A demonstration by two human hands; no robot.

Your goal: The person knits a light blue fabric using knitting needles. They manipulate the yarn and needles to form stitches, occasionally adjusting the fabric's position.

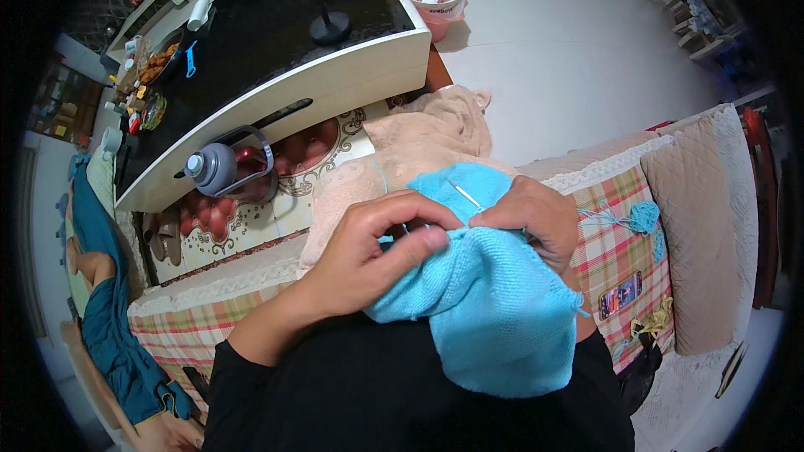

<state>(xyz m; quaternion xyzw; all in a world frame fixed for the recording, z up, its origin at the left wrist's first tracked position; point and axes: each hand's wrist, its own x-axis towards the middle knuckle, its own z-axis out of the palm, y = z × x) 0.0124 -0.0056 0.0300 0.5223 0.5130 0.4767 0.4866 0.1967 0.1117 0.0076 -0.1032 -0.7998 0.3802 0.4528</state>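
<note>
A bright blue knitted piece (507, 310) hangs over my lap, with part of it bunched above my hands. My left hand (377, 238) pinches its upper edge between thumb and forefinger. Beside it, close to the left fingertips, my right hand (536, 218) is closed on the same edge, its fingers curled under the fabric. A slim silver needle (466, 193) slants up and left from near the right thumb; its other end is hidden. Loose blue yarn (643, 218) lies on the sofa to my right, its strands trailing toward the knitting.
A beige blanket (431, 130) covers my legs. Ahead stands a black-topped table (268, 29) with a grey jug (213, 169) at its near side. A phone (620, 295) rests on the plaid sofa cover at right. A bin (433, 0) stands beyond; another person's legs (96, 268) show at left.
</note>
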